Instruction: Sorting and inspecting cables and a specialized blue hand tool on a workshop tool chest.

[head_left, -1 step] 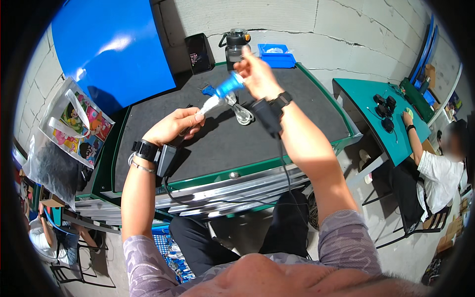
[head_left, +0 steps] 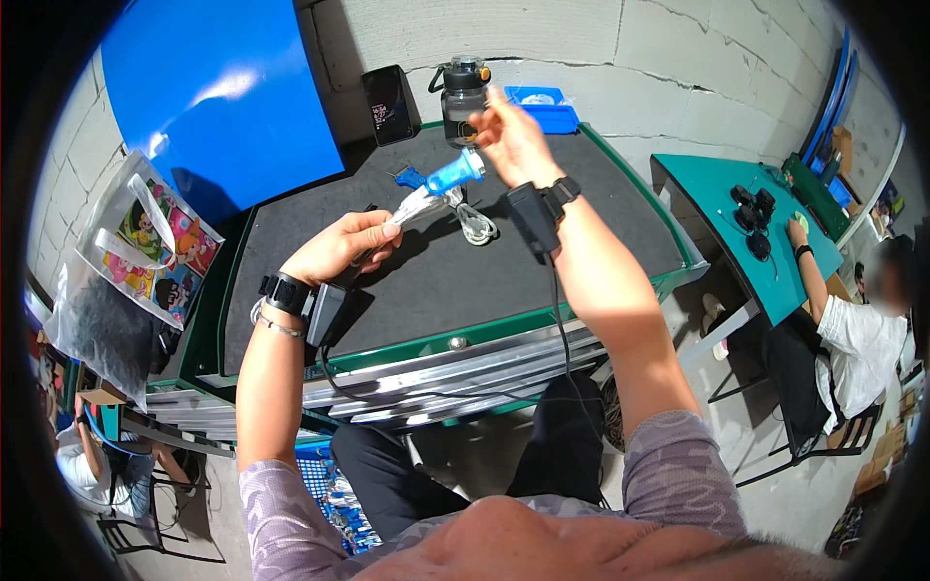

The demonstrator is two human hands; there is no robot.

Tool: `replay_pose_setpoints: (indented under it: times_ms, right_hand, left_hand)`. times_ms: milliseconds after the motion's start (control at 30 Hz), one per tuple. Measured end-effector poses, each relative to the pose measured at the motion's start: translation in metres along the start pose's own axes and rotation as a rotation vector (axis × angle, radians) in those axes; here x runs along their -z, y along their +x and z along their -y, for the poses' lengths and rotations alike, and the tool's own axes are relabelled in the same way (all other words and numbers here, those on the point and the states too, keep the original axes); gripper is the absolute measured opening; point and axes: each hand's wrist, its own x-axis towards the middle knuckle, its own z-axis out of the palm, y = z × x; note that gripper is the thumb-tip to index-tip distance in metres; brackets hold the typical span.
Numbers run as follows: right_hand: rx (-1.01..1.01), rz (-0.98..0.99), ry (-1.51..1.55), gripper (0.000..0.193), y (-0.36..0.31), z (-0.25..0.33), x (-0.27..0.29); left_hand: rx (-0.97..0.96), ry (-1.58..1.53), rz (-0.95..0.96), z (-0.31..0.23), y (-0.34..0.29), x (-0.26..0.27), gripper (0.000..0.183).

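Observation:
My left hand is closed around the pale cable over the dark bench top. From its far end sticks out a translucent blue connector with a metal face, tilted up and to the right. Just right of that connector is my right hand, its fingers apart and nothing visible in them. Beneath the connector, a tied grey cable coil lies on the bench. A second blue connector rests on the mat behind the held cable; whether it belongs to the coil I cannot tell.
Along the bench's back stand a dark phone-like slab, a water bottle and a blue tray. Bags flank the left side. A blue basket of cables sits below. Another person works at a green table.
My right hand has moved off the blue connector, slightly to the right, and its fingers have come apart. My left hand keeps its hold on the cable.

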Motion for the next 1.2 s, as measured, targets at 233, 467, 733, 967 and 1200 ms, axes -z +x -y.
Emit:
replay_pose_setpoints:
  times_ms: [233, 467, 733, 967, 1200]
  right_hand:
    - [0.016, 0.115, 0.187, 0.031, 0.001, -0.004, 0.005]
    - [-0.056, 0.262, 0.190, 0.036, -0.009, -0.006, -0.008]
    - [-0.058, 0.387, 0.313, 0.036, -0.005, -0.011, -0.008]
    - [-0.043, 0.413, 0.339, 0.036, -0.006, -0.010, -0.010]
    - [-0.015, 0.464, 0.361, 0.037, -0.007, -0.008, -0.012]
  left_hand:
    - [-0.072, 0.016, -0.150, 0.000, 0.002, 0.002, 0.030]
    - [-0.094, 0.099, -0.127, 0.001, 0.002, 0.002, 0.030]
    - [-0.166, -0.031, -0.158, -0.001, 0.002, -0.001, 0.027]
    - [-0.168, -0.046, -0.164, -0.001, 0.002, -0.001, 0.027]
    - [-0.175, -0.085, -0.159, -0.001, 0.002, -0.002, 0.028]
